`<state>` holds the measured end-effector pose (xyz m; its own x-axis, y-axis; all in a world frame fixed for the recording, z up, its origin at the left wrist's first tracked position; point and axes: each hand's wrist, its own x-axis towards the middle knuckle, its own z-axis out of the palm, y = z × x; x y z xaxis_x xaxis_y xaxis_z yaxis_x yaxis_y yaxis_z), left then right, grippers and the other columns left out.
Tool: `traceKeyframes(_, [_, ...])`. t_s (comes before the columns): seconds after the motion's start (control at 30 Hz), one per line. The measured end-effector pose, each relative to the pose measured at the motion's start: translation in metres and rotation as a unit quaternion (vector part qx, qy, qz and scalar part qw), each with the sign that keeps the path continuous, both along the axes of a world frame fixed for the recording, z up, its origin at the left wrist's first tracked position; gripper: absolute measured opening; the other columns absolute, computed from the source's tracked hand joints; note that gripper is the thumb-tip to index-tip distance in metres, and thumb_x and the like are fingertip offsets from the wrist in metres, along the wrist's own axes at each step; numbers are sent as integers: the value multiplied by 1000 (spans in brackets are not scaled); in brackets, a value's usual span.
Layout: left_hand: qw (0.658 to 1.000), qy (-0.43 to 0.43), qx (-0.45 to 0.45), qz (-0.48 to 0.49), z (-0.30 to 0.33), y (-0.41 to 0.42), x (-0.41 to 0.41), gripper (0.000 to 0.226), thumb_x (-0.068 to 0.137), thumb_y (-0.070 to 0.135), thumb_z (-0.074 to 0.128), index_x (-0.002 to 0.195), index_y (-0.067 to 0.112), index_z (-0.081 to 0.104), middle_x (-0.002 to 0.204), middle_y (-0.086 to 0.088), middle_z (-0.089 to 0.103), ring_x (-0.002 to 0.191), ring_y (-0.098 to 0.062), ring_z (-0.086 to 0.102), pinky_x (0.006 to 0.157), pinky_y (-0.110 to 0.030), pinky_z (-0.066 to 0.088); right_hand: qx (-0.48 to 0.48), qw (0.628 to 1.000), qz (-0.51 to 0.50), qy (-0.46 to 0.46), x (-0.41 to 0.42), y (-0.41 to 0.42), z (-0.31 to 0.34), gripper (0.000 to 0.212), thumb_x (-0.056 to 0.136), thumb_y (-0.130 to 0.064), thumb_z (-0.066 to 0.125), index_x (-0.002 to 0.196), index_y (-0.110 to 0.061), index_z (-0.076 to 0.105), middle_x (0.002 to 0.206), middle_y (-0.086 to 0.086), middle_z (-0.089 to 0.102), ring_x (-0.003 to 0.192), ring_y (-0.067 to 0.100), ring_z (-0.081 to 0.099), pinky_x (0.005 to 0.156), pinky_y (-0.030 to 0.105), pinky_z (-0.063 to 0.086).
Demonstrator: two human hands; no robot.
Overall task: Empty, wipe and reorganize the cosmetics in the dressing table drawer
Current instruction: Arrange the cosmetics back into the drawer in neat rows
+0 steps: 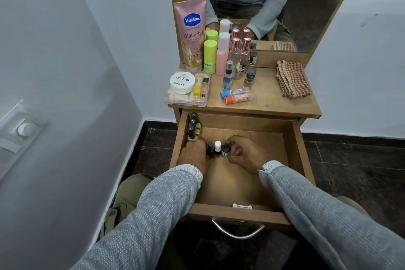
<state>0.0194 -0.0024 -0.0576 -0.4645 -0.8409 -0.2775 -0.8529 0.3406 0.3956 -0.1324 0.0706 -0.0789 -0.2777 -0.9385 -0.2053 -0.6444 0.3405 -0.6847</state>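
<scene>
The wooden drawer (293,160) is pulled out below the dressing table top (269,103). Both my hands are inside it. My left hand (192,155) curls against a dark-capped nail polish bottle (210,149). My right hand (243,153) grips another dark-capped bottle (226,149). A white-capped bottle (217,147) stands between the two. Several more dark nail polish bottles (192,127) line the drawer's far left corner. On the top stand a pink Vaseline tube (192,33), green sticks (210,55), a pink bottle (222,55) and small glass bottles (238,66).
A clear organiser box (188,90) with a white nail polish remover jar sits at the top's left front. Two lip balm tubes (237,95) lie beside it. A folded checked cloth (292,79) lies at the right. A mirror (274,2) rises behind. The drawer's metal handle (237,232) faces me.
</scene>
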Motion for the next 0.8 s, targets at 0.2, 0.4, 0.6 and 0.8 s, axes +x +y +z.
traceKeyframes(0.2, [999,8,29,18,-4,2,6,22,98,14,47,114,8,61,115,-16,64,103,-34,63,91,-40,52,-8,999,24,29,2,5,0,30,73,-15,79,98,-14,64,80,3,64,74,20,61,75,41,54])
traceKeyframes(0.4, [999,-1,50,-2,-6,6,11,22,94,21,54,110,10,66,114,-13,65,103,-31,63,91,-38,52,-2,995,84,45,0,-3,4,43,72,-15,78,112,-22,64,92,-1,62,77,15,58,74,28,49])
traceKeyframes(0.6, [998,9,62,-8,-6,5,8,22,94,16,54,111,9,66,118,-12,64,108,-31,61,95,-38,49,5,995,84,61,6,-5,2,24,73,-18,78,95,-15,68,84,1,61,75,15,56,71,29,47])
traceKeyframes(0.8, [996,39,82,0,-8,3,8,22,93,15,53,111,9,65,119,-14,63,109,-33,60,96,-39,48,21,996,51,66,21,-8,-3,23,74,-23,76,87,-7,65,78,7,64,72,22,59,66,32,46])
